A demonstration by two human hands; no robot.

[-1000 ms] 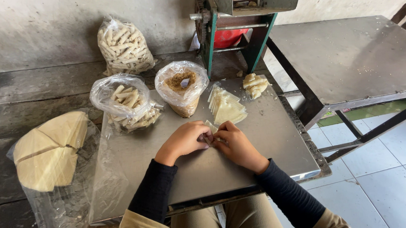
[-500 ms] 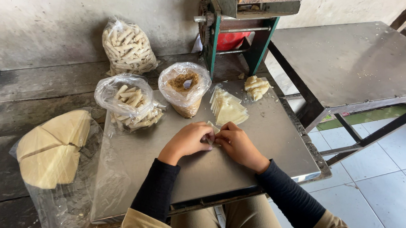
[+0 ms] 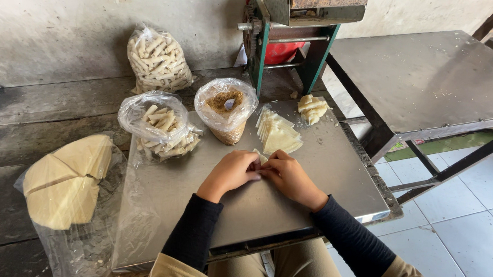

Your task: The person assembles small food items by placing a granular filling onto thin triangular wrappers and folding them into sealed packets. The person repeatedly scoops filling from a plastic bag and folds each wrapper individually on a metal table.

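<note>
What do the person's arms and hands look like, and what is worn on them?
Both arms wear long, close-fitting black sleeves that end at the wrists. Near the elbows, a looser tan outer garment covers the upper arms. The left hand and the right hand are bare: no gloves. I see no rings, watch or bracelets, though the fingers are partly hidden.

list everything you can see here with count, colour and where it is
metal tray: one, grey, on the dark bench in front of the person
wrapper piece: one, pale, pinched between both hands
wrapper stack: one, cream triangles, just beyond the hands
rolled pile: one, cream, tray's far right corner
filling bag: one, clear with brown crumbs, tray's far edge
bags of rolls: two, clear with pale sticks, one on the tray, one by the wall
wrapper sheets: one stack, cream, on plastic at left
machine: one, green frame, by the wall
side table: one, grey, right
left hand: on the piece
right hand: on the piece
</note>
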